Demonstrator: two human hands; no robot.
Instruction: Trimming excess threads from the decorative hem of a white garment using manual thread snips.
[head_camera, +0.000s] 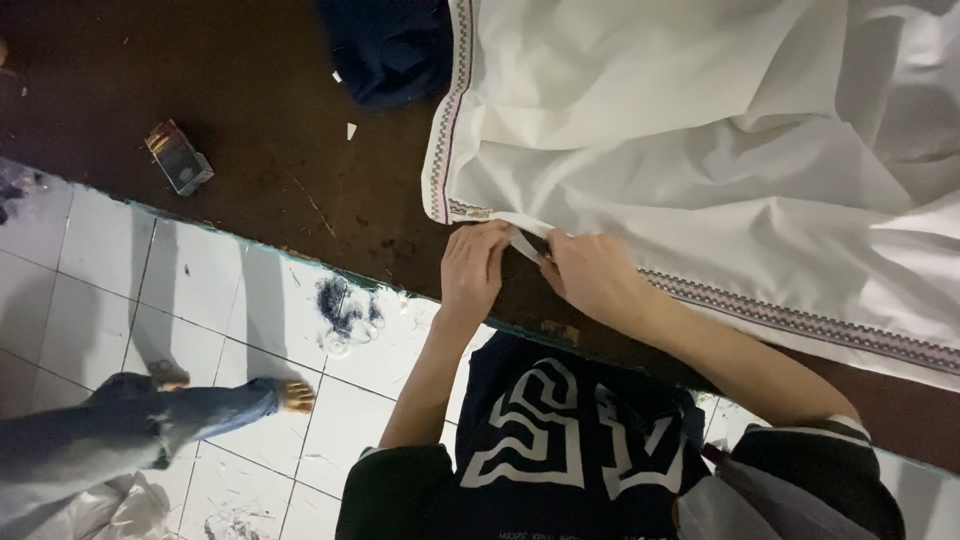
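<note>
Both hands, left hand (472, 272) and right hand (590, 275), pinch white cloth's (700, 130) corner; small box (178, 157) lies well apart.

A large white cloth (700, 130) lies spread over the right half of the dark brown tabletop (250, 120), rumpled into broad soft folds and creases. A narrow embroidered band (445, 130) in dark and pale thread runs down its left edge, turns at the lower left corner, and continues along the near hem toward the right. At that corner a small white strip (523, 236) of the cloth's edge is lifted off the tabletop and pulled taut between the two hands: the left hand (474, 270) pinches it from the left, the right hand (595, 275) from the right, fingertips almost meeting.
</note>
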